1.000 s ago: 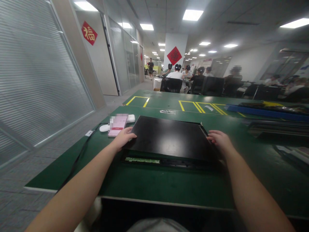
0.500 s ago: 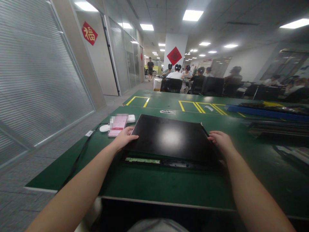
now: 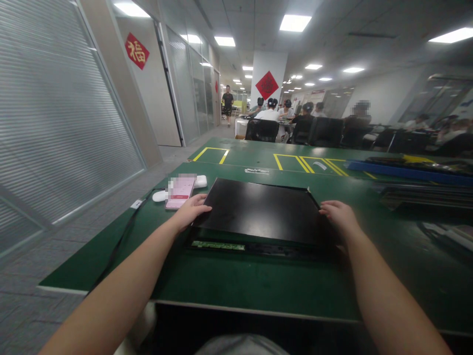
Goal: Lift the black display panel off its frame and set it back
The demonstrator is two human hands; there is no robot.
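The left hand lay on the left edge of the black panel, fingers spread and curled over that edge, thumb on top of the panel. The right hand gripped the panel's right edge in the same way, its fingers bent over the corner nearest the person. How far the fingers reached under the panel could not be seen. Both hands were well apart, one at each side, with the forearms running back toward the camera.

The panel sat flat or nearly flat on the green table, in the middle of the near half, its glossy top catching a faint glare. Its near edge overhung a dark base, in which a green strip showed at the left just below the panel.

Just left of the left hand lay a pink phone, screen up, with a white object beside it and another white object at its far end. A black cable ran from there over the table's left edge. Yellow lines marked boxes on the far part of the table. To the right lay a blue tray and a dark stack. Beyond the table, people sat in black chairs, and red diamond signs hung on the pillar and the wall.
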